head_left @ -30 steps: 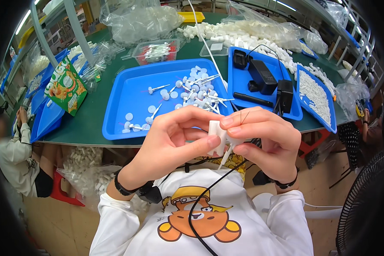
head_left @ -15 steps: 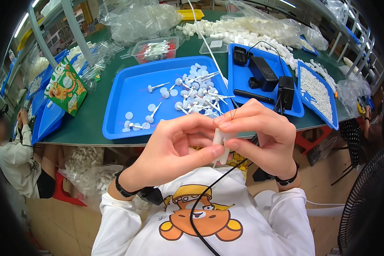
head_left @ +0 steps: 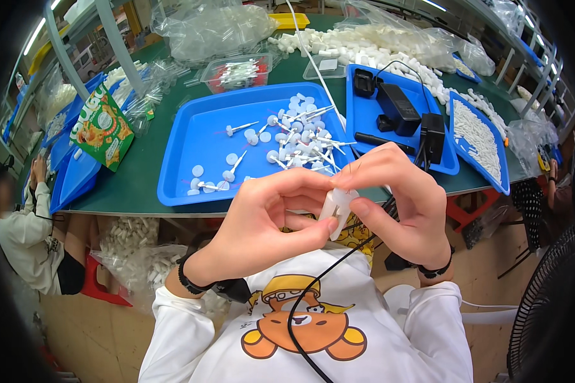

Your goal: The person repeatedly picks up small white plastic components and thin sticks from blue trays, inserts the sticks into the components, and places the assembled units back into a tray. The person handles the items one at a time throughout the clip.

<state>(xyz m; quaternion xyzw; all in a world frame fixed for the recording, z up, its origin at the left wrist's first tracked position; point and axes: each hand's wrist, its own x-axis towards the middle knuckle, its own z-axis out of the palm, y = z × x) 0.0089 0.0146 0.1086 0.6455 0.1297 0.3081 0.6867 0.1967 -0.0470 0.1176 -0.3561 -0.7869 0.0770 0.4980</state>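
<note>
My left hand point(head_left: 255, 226) pinches a short white plastic tube-like piece point(head_left: 337, 207) between thumb and fingers, just past the table's near edge. Opposite it, my right hand point(head_left: 406, 204) is curled around the same piece, its thumb against the side and its fingertips at the top. A fine, hair-thin wire sticks up by those fingertips; its lower end is hidden. Beyond my hands lies a blue tray point(head_left: 185, 127) with a pile of white round-capped parts point(head_left: 297, 137), some with thin stems.
A second blue tray point(head_left: 450, 164) bears black adapters point(head_left: 397, 108). Farther right, another tray holds small white pieces point(head_left: 476, 137). White cylinders point(head_left: 390, 54) are heaped at the back. A green snack bag point(head_left: 105, 131) stands left. A person point(head_left: 29, 230) sits at left; a fan point(head_left: 549, 306) stands right.
The white piece has turned and tilted in my fingers, so that its end faces up more. My right thumb has shifted up slightly along it. The whole view has moved a little.
</note>
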